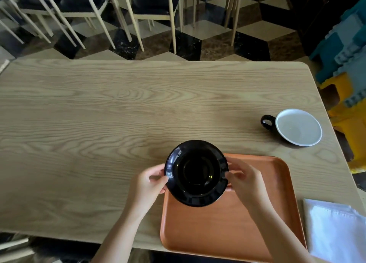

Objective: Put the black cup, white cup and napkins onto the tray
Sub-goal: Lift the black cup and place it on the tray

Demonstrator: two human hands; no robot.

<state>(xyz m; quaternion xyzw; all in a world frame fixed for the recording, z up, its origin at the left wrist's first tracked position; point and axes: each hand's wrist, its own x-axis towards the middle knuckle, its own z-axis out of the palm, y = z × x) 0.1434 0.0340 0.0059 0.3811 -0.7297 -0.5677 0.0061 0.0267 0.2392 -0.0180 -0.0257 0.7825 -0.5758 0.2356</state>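
Note:
I hold a black cup (198,171) on its black saucer above the far left corner of the orange tray (227,223). My left hand (148,180) grips the saucer's left rim and my right hand (244,180) grips its right rim. The white cup (298,127), white inside with a black outside and a black handle pointing left, stands on the table at the far right. A stack of white napkins (336,231) lies on the table just right of the tray.
The wooden table (99,124) stretches wide to the left and far side. Chairs (154,3) stand on the patterned floor beyond it. Blue and yellow stools (348,68) are stacked past the table's right edge.

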